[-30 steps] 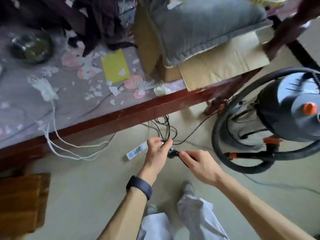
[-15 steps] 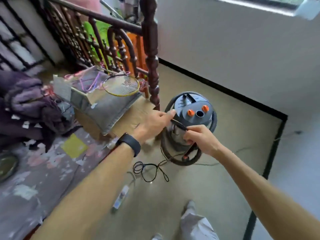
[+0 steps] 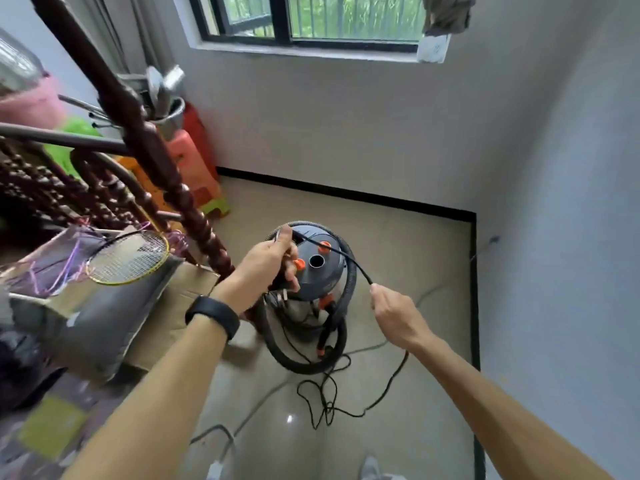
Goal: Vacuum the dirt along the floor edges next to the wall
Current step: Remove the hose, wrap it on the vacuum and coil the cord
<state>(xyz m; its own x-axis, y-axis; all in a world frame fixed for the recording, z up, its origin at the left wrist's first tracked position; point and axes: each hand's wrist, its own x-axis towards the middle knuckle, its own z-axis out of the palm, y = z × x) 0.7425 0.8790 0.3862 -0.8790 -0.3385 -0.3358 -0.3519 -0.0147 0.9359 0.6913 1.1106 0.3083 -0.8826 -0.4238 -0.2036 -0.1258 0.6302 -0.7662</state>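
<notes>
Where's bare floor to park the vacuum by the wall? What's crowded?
Free: the floor between the vacuum and the back baseboard, running into the right corner; also the strip right of the vacuum along the side wall, crossed by one thin cable. Crowded: the cord loops before the vacuum; stools back left; box and racket at left.

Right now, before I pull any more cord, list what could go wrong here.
1. The power cord is stretched between the left hand and right hand, while its slack lies in a tangle on the floor; pulling may tighten the knot.
2. Those loops lie near the shoe, a likely trip.
3. The hose is coiled round the vacuum; tugging the cord could snag it or tip the machine.
</notes>
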